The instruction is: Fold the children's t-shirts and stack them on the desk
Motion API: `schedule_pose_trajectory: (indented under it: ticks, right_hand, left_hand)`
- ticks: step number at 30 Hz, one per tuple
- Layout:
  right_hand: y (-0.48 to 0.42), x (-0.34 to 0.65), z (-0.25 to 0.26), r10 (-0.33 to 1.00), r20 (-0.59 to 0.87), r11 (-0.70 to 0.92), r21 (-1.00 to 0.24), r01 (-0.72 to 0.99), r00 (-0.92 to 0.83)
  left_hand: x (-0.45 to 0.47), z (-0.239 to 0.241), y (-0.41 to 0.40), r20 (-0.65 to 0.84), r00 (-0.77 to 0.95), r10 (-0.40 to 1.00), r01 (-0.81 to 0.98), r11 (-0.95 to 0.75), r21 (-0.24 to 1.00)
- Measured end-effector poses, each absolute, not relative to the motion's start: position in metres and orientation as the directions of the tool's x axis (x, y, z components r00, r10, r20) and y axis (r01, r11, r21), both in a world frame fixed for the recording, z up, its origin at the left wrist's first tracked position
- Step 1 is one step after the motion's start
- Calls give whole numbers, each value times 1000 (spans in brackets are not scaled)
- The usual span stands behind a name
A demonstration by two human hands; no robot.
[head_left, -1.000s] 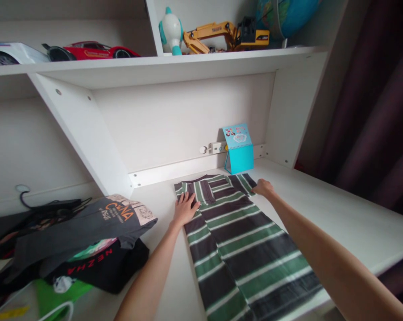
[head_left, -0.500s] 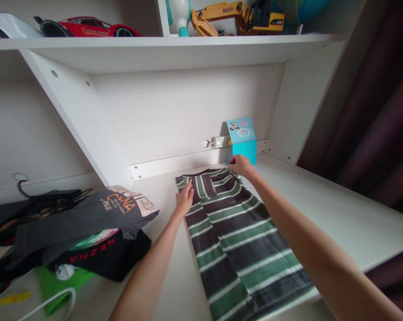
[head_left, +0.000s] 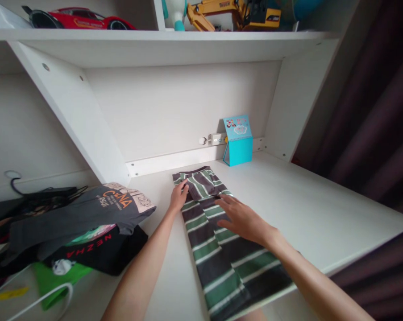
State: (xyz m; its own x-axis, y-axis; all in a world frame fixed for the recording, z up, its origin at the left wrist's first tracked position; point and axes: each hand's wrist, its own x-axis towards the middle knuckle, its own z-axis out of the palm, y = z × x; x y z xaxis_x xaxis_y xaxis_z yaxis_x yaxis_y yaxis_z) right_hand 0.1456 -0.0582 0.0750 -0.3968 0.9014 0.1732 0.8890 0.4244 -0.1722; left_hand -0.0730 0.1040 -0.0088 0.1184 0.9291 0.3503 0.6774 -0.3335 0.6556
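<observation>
A shirt (head_left: pixel 221 263) with green, dark grey and white stripes lies lengthwise on the white desk (head_left: pixel 305 209), folded into a narrow strip that hangs over the front edge. My left hand (head_left: pixel 179 196) rests on the shirt's upper left corner, near the collar, fingers together and curled against the cloth. My right hand (head_left: pixel 241 218) lies flat and open on the folded-over right side, fingers stretched toward the collar.
A pile of clothes (head_left: pixel 84 227), grey, black and green, sits at the left. A turquoise stand-up calendar (head_left: pixel 238 140) stands at the back wall beside a socket. Toy cars (head_left: pixel 77 18) and a yellow excavator (head_left: pixel 231 13) are on the shelf above. A dark curtain (head_left: pixel 382 111) hangs right.
My right hand folded the shirt's right side over to the left and now lies flat on it; the shirt is narrower. My left hand stayed at the upper left corner.
</observation>
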Motion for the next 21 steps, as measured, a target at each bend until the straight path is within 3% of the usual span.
schedule_pose_trajectory:
  ticks: [6,9,14,19,21]
  right_hand:
    - [-140,228,37,966,59,257,-241,936,-250]
    - [-160,226,21,952,173,291,-261,920,-252]
    - [-167,214,20,851,421,390,-101,915,-316]
    - [-163,215,15,766,479,460,56,886,-428]
    - [-162,215,15,772,493,437,48,898,-402]
  left_hand:
    - [-69,-9,107,347,169,923,677,-364,640]
    - [-67,-3,106,321,170,932,669,-348,657]
    - [-62,6,109,321,137,937,651,-329,684]
    - [-53,3,113,357,129,925,607,-359,709]
    - [-49,1,114,367,114,923,591,-360,722]
